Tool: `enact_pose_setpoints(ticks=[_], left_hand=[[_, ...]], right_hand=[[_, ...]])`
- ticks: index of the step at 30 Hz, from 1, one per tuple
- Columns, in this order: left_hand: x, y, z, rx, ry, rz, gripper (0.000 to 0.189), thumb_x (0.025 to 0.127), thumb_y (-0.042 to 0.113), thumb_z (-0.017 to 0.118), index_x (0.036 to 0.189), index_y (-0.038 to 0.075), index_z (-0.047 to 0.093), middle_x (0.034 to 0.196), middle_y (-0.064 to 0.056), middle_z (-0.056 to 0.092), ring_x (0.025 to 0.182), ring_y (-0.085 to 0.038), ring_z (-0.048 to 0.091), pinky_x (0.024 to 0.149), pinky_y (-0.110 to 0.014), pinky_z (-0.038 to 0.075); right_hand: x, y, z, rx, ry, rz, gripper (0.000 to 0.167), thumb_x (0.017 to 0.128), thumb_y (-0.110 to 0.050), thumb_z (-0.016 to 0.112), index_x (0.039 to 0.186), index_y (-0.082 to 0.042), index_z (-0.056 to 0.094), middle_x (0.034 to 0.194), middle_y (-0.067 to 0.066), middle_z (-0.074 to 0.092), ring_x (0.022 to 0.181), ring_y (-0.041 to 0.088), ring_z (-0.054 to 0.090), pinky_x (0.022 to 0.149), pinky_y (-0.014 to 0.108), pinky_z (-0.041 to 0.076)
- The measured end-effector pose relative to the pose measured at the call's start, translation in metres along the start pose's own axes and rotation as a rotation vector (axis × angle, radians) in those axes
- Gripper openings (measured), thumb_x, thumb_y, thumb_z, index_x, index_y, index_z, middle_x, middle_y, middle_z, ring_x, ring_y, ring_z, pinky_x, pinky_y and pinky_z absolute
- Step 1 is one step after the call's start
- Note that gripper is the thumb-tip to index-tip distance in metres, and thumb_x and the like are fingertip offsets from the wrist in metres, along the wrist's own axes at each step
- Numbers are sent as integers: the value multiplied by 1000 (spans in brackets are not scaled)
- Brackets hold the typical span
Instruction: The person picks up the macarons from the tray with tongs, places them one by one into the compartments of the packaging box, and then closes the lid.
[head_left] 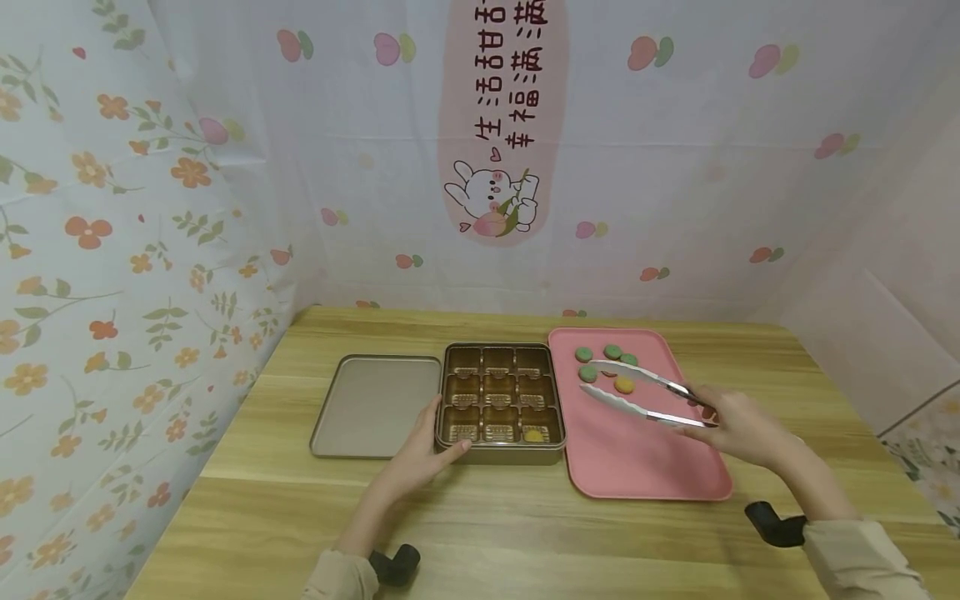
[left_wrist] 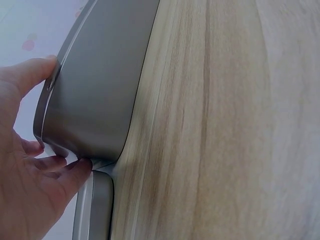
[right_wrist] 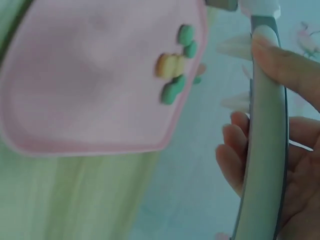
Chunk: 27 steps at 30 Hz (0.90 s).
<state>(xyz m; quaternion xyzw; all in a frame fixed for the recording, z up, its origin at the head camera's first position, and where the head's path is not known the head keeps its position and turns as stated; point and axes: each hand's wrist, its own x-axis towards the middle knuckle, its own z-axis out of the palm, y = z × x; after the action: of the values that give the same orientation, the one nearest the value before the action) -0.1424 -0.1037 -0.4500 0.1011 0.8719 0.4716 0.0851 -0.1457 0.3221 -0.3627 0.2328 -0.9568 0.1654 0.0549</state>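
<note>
My left hand (head_left: 422, 452) grips the front left corner of a metal tin box (head_left: 495, 454), thumb on the rim and fingers curled against the side (left_wrist: 92, 120). A gold insert divides the box into several compartments. One yellow macaron-like sweet (head_left: 533, 436) lies in the front right compartment. In my right hand (head_left: 738, 425) are metal tongs (head_left: 626, 406), their ends spread apart over a pink tray (head_left: 637, 467). Around the tong ends are several green sweets (head_left: 588, 374) and a yellow sweet (head_left: 624, 384). Nothing shows pinched between the tong ends.
The shallow metal lid (head_left: 375, 407) lies left of the box, close against it. The pink tray stands just to the box's right. All sit on a wood-grain table (head_left: 480, 533), with a printed cloth (head_left: 360, 208) hanging behind and at the sides.
</note>
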Motion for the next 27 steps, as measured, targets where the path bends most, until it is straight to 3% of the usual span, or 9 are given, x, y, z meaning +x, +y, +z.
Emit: enact_pose_setpoints(ticks=[6, 16, 23, 27], left_hand=[[0, -1, 0, 0, -3, -10, 95, 83, 42, 62, 147, 8, 2, 152, -22, 5, 139, -41, 12, 110, -58, 17], [0, -1, 0, 8, -5, -9, 95, 83, 44, 62, 147, 8, 1, 152, -22, 5, 139, -41, 12, 111, -57, 16], [0, 0, 0, 18, 3, -11, 95, 83, 44, 62, 147, 8, 2, 152, -22, 6, 138, -41, 13, 111, -57, 17], [0, 0, 0, 19, 2, -11, 95, 83, 44, 62, 147, 9, 2, 152, -22, 6, 138, -42, 14, 110, -59, 18]], right_hand=[[-9, 22, 7, -17, -20, 106, 51, 77, -27, 72, 114, 3, 55, 77, 1, 57, 63, 4, 47, 49, 20, 38], [-19, 45, 21, -22, -59, 224, 38, 77, -27, 72, 99, -2, 55, 67, 0, 51, 57, 10, 40, 48, 23, 32], [-19, 49, 26, -31, -77, 246, 34, 76, -29, 72, 90, -2, 55, 68, 1, 53, 56, 11, 41, 47, 23, 32], [-19, 51, 27, -31, -92, 254, 37, 76, -29, 72, 94, 0, 56, 68, 1, 54, 57, 12, 43, 48, 24, 33]])
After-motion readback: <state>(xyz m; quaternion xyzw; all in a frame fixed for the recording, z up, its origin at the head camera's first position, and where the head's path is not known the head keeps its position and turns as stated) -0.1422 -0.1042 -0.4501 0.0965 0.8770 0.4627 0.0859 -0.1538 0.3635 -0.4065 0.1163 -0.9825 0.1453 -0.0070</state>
